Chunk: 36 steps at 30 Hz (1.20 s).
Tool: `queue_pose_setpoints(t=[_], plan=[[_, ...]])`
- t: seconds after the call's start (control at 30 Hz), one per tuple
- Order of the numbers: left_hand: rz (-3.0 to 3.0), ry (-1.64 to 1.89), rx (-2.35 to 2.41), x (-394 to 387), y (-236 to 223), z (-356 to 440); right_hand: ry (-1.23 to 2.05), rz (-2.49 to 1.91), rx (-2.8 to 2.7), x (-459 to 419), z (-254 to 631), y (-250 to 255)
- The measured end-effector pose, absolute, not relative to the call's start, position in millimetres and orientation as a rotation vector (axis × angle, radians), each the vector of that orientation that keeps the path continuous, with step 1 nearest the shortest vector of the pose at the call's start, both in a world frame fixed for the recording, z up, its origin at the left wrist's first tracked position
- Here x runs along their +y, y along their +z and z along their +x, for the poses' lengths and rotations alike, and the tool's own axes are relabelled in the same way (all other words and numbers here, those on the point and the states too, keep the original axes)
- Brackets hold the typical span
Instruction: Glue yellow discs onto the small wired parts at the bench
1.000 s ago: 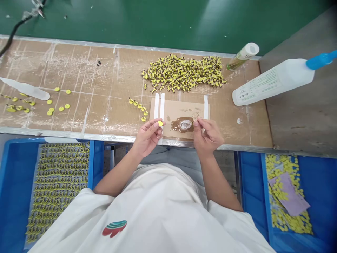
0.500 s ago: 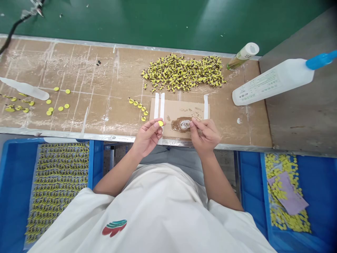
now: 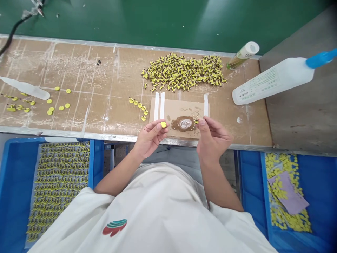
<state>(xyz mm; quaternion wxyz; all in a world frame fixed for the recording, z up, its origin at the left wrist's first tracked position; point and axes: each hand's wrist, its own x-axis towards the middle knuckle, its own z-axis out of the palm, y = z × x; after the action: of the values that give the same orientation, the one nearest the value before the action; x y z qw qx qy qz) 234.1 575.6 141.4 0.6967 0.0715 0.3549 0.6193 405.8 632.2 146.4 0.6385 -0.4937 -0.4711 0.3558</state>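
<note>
My left hand (image 3: 151, 137) is closed, pinching a round yellow disc (image 3: 163, 124) between thumb and fingers above the left of the cardboard pad. My right hand (image 3: 213, 135) is also closed, with a small yellow-and-dark piece (image 3: 196, 122) at its fingertips; its exact shape is too small to tell. Between the hands, a clear wet puddle, whitish in its middle (image 3: 185, 123), lies on the cardboard pad (image 3: 179, 105). A thin pale stick (image 3: 198, 116) shows by my right fingertips. Left of the pad, several yellow discs with dark pieces (image 3: 137, 103) form a curved row.
A heap of small yellow-and-dark pieces (image 3: 184, 72) lies behind the pad. At right are a white bottle with blue cap (image 3: 273, 82) and a tube of sticks (image 3: 242, 56). Loose yellow discs (image 3: 61, 108) lie left. Blue bins (image 3: 96, 161) flank me below the table edge.
My right hand has moved right and toward me, away from the puddle, and the small yellow piece now shows at its fingertips. My left hand has shifted slightly right with the disc.
</note>
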Motion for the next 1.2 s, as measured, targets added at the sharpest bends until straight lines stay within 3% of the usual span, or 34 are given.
queue_pose_setpoints(t=[0.23, 1.2], plan=[[0.139, 1.309, 0.750, 571.9, 150.1, 243.1, 0.924, -1.039, -1.240, 610.3, 377.9, 168.8], [0.104, 1.209, 0.774, 570.7, 160.6, 241.3, 1.029, -0.994, -1.347, 608.9, 379.4, 164.3]])
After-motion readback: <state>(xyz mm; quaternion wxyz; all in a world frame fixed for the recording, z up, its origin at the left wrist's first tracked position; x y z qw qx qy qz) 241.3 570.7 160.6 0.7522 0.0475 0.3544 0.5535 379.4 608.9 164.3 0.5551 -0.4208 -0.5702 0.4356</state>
